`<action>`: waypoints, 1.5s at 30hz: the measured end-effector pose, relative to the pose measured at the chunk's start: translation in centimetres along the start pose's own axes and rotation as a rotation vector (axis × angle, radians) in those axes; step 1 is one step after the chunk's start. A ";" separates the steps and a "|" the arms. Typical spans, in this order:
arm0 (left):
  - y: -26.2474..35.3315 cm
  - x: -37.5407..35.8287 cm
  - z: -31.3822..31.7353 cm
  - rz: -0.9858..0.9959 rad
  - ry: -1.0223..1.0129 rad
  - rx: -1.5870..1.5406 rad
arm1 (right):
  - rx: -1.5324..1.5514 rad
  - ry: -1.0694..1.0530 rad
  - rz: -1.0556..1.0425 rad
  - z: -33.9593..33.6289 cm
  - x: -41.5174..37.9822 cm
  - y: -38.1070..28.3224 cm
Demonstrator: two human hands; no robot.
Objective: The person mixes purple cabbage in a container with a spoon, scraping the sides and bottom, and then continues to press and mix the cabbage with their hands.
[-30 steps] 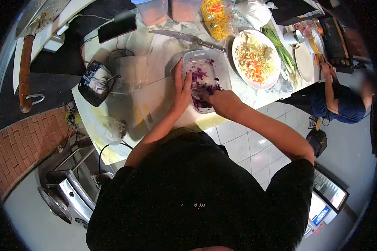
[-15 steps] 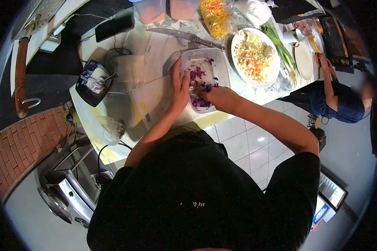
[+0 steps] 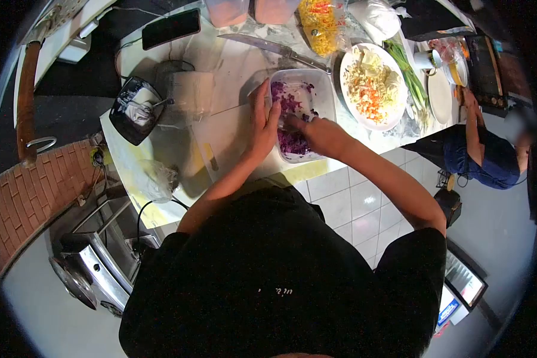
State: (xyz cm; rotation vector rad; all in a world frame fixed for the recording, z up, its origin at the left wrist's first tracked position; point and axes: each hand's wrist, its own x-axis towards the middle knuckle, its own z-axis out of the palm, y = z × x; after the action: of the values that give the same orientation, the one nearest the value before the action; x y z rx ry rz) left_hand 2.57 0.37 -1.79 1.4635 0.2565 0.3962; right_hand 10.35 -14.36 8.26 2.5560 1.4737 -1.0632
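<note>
A clear plastic container (image 3: pixel 327 101) stands at the table's near edge with shredded purple cabbage (image 3: pixel 292 141) inside. My left hand (image 3: pixel 264 128) rests along the container's left side, fingers stretched out and the thumb by the rim. Inside the container, my right hand (image 3: pixel 323 136) is closed, its fingers curled down over the cabbage. A blurred greyish shape shows at those fingertips; what they hold cannot be made out. Just right of the container lies a white oval plate (image 3: pixel 345 83) of chopped cabbage and carrot (image 3: pixel 371 108).
A long knife (image 3: pixel 280 49) lies behind the container. Spring onions (image 3: pixel 409 74) and a bag of yellow food (image 3: pixel 321 30) sit farther back. To the left are a black bowl (image 3: pixel 125 128), a phone (image 3: pixel 172 28) and a plastic bag (image 3: pixel 158 179). Another person (image 3: pixel 483 152) stands at right.
The view has shifted slightly, so the table things appear a little farther right. My right hand has shifted within the container, and my left hand stays at its side.
</note>
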 end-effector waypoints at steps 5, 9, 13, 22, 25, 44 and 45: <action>0.5 0.1 -0.4 -0.076 -0.040 -0.019 | -0.091 0.082 0.131 -1.5 -0.4 0.5; 0.3 0.2 -0.2 -0.021 -0.006 0.036 | -0.236 -0.108 0.054 -3.5 0.6 0.5; 0.9 0.2 -0.4 -0.056 -0.012 0.034 | -0.424 -0.149 0.043 -3.7 2.3 -0.3; 0.3 0.3 -0.5 -0.017 -0.017 0.062 | -0.504 -0.012 -0.021 -2.5 4.7 0.1; 0.3 0.4 -0.4 -0.006 -0.013 0.073 | -0.466 -0.071 0.019 -3.0 4.5 0.1; 0.3 0.3 -0.1 -0.002 0.004 0.067 | -0.477 -0.203 0.008 -0.9 6.1 0.5; 0.3 0.2 -0.2 -0.002 0.002 0.066 | -0.491 -0.202 -0.010 -1.0 6.2 0.5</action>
State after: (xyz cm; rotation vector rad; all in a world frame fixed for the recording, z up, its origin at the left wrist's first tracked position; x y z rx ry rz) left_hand 2.70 0.64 -1.46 1.5274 0.2746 0.3909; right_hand 13.26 -9.60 5.42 2.0457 1.4719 -0.8028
